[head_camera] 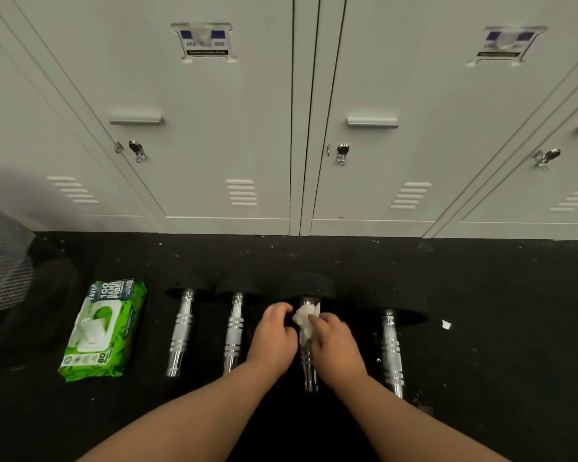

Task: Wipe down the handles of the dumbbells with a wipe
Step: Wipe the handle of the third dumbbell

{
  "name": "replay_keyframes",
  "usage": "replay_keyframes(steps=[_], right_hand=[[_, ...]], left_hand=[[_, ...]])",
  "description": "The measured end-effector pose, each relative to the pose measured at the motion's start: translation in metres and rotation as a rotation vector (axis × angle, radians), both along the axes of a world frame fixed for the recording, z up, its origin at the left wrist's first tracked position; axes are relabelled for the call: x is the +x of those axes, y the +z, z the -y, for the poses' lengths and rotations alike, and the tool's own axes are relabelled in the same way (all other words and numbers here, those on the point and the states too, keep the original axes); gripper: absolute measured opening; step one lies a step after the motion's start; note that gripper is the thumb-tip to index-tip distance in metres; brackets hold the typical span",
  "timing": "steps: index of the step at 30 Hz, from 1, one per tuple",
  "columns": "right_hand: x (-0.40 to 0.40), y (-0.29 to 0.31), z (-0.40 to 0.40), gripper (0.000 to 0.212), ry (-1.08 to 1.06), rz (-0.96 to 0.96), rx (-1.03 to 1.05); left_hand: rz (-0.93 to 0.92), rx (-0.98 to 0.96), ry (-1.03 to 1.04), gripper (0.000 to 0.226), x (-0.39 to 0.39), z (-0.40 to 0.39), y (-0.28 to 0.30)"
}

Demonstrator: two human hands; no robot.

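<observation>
On the third chrome dumbbell handle [309, 365], both hands, left [274, 335] and right [334, 341], pinch a soft, limp white wipe [304, 320]; the heavy dumbbell likely stays put.

Both hands, left [274, 331] and right [334, 338], are pinching a white wipe [305, 320] around the third dumbbell's handle [308, 368]; a green pack [102, 330] is lying left.

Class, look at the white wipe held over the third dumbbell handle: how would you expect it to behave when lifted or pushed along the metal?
The wipe looks crumpled and bunched between the left hand and right hand, so it is probably floppy and very light. Pushed along the chrome handle, it would likely fold rather than slide flat.
</observation>
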State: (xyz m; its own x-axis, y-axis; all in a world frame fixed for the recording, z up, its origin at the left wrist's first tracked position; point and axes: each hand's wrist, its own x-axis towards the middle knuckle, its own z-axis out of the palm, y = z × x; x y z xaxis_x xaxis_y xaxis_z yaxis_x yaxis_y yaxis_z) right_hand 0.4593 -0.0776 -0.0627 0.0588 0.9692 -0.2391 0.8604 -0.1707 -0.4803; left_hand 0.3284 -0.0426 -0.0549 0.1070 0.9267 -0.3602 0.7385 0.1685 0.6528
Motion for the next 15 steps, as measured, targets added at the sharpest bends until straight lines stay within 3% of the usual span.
replay_keyframes(steps=[2,4,8,11,15], right_hand=[[-0.002,-0.005,-0.005,0.044,0.178,0.152,0.050],[-0.005,-0.014,-0.011,0.053,0.307,0.135,-0.039],[-0.011,-0.027,-0.018,0.051,0.289,0.148,-0.114],[-0.018,-0.024,-0.018,0.040,-0.089,-0.124,-0.072],[-0.022,-0.018,-0.039,0.026,-0.535,-0.474,-0.262]], left_hand=[[-0.065,-0.070,0.038,0.046,0.001,0.008,-0.008],[-0.081,-0.155,0.003,0.060,0.004,0.014,-0.011],[-0.096,-0.205,-0.124,0.065,0.014,0.015,-0.014],[-0.132,-0.244,-0.161,0.064,0.018,0.016,-0.015],[-0.032,-0.254,-0.128,0.059,0.019,0.017,-0.015]])
